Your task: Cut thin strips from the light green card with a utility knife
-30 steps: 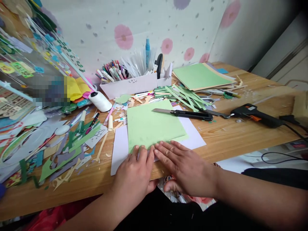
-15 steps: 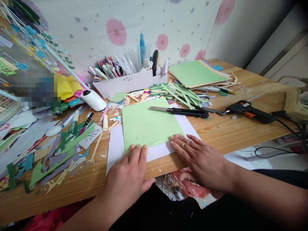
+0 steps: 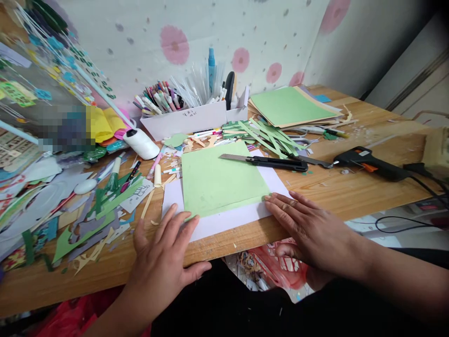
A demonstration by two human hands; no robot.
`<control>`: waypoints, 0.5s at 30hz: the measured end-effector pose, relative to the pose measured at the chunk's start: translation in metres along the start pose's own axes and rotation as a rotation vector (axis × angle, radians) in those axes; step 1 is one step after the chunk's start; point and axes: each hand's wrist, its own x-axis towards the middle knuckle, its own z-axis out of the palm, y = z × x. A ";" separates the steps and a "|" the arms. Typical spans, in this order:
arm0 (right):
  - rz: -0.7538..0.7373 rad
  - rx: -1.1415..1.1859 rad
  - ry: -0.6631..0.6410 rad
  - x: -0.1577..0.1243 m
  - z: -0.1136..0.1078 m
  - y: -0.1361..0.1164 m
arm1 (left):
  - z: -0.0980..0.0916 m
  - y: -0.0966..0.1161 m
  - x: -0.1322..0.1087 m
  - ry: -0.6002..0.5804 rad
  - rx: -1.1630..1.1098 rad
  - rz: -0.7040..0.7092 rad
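Observation:
A sheet of light green paper (image 3: 220, 182) lies on a larger white sheet (image 3: 210, 228) near the table's front edge. A narrow folded strip or crease runs along the green paper's near edge. My left hand (image 3: 163, 248) is open, fingers spread, with its fingertips at the near left corner of the sheets. On the right, my right hand (image 3: 308, 224) lies flat and open, its fingertips touching the green paper's near right corner. A black utility knife (image 3: 277, 162) rests across the green paper's far right part, its blade out and pointing left.
Paper scraps (image 3: 87, 234) cover the left of the wooden table (image 3: 372, 192). Behind the sheets are cut green strips (image 3: 270, 135) and a white pen box (image 3: 185, 121). To the right lies a black glue gun (image 3: 372, 161); green sheets (image 3: 294, 105) are stacked at the back.
My left hand has moved left along the near edge and spread its fingers. My right hand remains at the near right corner. The view has shifted slightly.

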 end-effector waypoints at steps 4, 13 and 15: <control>-0.035 -0.006 0.018 0.000 0.001 0.004 | -0.003 -0.008 -0.012 -0.039 0.020 -0.096; -0.011 0.211 -0.113 0.001 -0.010 0.041 | -0.005 -0.019 -0.020 -0.094 -0.088 -0.207; -0.004 0.226 -0.142 0.003 -0.012 0.051 | -0.005 -0.022 -0.020 -0.117 -0.129 -0.240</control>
